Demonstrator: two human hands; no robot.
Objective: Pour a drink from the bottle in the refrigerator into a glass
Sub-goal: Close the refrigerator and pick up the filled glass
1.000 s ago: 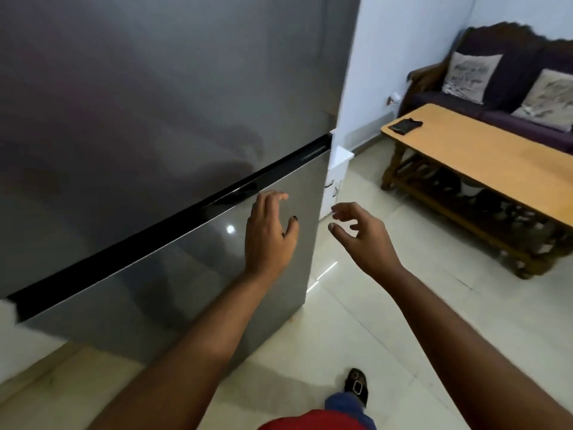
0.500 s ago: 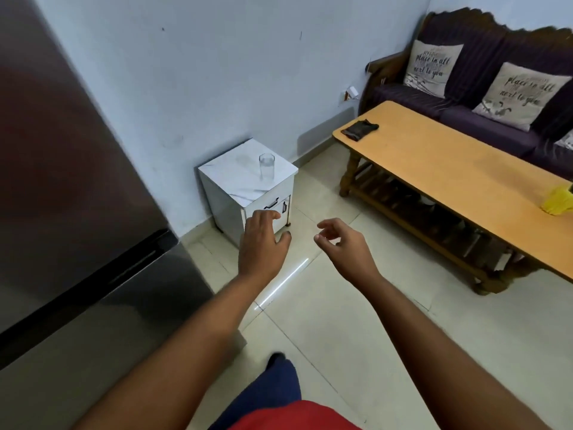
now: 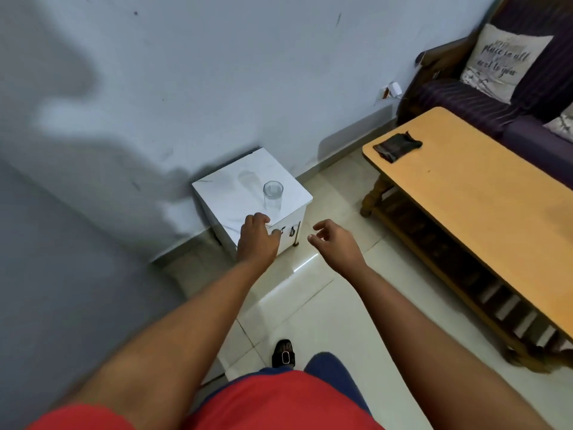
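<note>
Cushion [image 3: 504, 62]: perhaps "place… next to you"

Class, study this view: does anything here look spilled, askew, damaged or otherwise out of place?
Nothing spilled or broken. The glass stands upright and empty on the white cabinet. A crumpled dark cloth lies on the wooden table, and the wall bears scuff marks. Both hands are empty.

Evenly and softly lit, moderately bright. Broad soft shadow across the wall [image 3: 102, 125] at left; fainter shadow of the glass [image 3: 273, 195] on the white cabinet top [image 3: 235, 197]. Thin bright glare streak on the floor tiles [image 3: 305, 263]. Motion-smeared grey at the left edge; wide-angle bending at the borders; lower foreground out of focus.
</note>
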